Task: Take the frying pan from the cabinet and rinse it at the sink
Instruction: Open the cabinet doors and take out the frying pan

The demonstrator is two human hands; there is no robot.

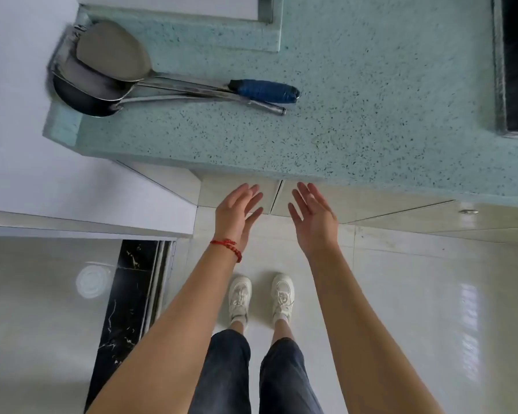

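From the head view, we hold our left hand (237, 213) and right hand (313, 218) out with fingers straight and empty, just short of the seam between two flat, pale cabinet doors (278, 194), likely to pull them apart. No frying pan shows; we judge it sits behind them. On the speckled green counter (356, 115), steel ladles (111, 70) lie stacked against the wall.

Two shiny metal ladles (102, 70), one with blue tape on its handle (263, 91), lie on the speckled green bench (371, 115). The white tiled floor (401, 294) has a black marble strip (123, 309).
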